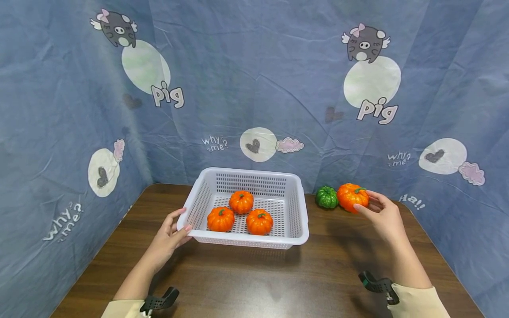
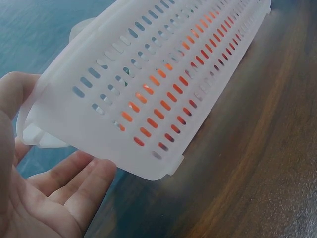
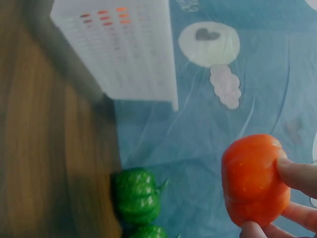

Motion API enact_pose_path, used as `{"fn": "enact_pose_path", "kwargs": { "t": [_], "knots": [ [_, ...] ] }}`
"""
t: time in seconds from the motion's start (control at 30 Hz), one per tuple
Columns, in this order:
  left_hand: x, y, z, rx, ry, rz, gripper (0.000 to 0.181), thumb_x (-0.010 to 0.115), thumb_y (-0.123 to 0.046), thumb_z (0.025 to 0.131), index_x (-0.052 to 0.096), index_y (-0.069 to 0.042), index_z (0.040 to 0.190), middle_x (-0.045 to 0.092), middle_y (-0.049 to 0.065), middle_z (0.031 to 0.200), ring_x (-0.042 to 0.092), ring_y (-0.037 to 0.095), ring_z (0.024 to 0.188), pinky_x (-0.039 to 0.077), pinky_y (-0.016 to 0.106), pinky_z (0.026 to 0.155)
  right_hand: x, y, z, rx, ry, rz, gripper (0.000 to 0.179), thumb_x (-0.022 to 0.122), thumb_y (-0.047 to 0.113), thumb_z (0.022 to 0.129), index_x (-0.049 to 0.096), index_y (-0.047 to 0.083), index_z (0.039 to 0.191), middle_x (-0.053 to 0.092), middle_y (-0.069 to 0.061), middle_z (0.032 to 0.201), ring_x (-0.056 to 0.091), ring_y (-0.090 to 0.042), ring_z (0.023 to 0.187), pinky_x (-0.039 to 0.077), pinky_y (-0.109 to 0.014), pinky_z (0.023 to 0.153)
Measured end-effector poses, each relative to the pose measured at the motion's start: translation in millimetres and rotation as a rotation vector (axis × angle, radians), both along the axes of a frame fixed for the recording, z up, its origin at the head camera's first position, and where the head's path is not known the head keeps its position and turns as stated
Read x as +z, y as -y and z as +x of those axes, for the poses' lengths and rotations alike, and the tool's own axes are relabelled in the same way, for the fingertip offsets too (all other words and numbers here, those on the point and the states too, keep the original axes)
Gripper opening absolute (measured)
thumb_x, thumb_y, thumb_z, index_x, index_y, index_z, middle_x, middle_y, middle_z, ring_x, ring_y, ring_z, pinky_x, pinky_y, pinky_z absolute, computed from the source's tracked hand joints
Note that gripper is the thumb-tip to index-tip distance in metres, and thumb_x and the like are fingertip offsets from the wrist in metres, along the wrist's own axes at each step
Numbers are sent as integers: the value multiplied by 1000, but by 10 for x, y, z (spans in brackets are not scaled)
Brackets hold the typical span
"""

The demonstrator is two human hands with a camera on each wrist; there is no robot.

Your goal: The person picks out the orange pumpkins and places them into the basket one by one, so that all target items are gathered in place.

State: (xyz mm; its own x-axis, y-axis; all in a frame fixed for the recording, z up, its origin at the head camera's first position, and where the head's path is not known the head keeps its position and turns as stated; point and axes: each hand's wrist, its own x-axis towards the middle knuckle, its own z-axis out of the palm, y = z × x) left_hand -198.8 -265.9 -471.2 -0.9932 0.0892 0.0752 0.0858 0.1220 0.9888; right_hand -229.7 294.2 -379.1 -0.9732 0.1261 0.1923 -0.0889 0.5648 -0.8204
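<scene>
A white plastic basket (image 1: 238, 237) with slotted walls stands on the table, holding three small orange pumpkins, one at the back (image 1: 241, 202), one at front left (image 1: 220, 219) and one at front right (image 1: 259, 222). My left hand (image 1: 169, 234) grips the basket's near left corner by its rim. To the right of the basket, my right hand (image 1: 385, 218) holds another orange pumpkin (image 1: 350, 198) between thumb and fingers, above the table. Beside it sits a green pumpkin (image 1: 327, 197). The right wrist view shows a second green pumpkin (image 3: 147, 231) partly cut off.
The brown wooden table (image 1: 254, 278) reaches back to a blue cloth (image 1: 254, 79) printed with pigs and words, which hangs behind it and at both sides. A dark strap mount (image 1: 159, 300) is on the left wrist, and another (image 1: 377, 285) on the right.
</scene>
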Motion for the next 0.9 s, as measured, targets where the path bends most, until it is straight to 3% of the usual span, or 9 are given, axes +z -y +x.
{"fn": "enact_pose_path", "kwargs": {
  "t": [0.17, 0.4, 0.9],
  "knots": [
    [5, -4, 2, 4, 1, 1, 68, 62, -16, 101, 21, -14, 155, 39, 31, 145, 62, 9, 107, 53, 38, 96, 57, 114, -49, 59, 14, -7, 73, 73, 35, 93, 42, -2, 148, 49, -30, 142, 53, -43, 126, 49, -9, 78],
    [9, -4, 3, 4, 1, 5, 67, 61, -14, 101, 21, -14, 154, 39, 32, 145, 62, 8, 106, 53, 39, 96, 103, 266, -113, 106, 56, -17, 73, 72, 36, 93, 42, 1, 149, 46, -27, 147, 50, -42, 130, 55, -38, 95],
    [16, -3, 16, -1, -2, -2, 67, 61, -16, 101, 21, -15, 154, 39, 32, 145, 61, 9, 107, 51, 41, 97, 152, 570, -265, 161, 59, -54, 68, 76, 26, 91, 46, 1, 147, 48, -26, 145, 53, -42, 128, 54, -43, 97]
  ]
}}
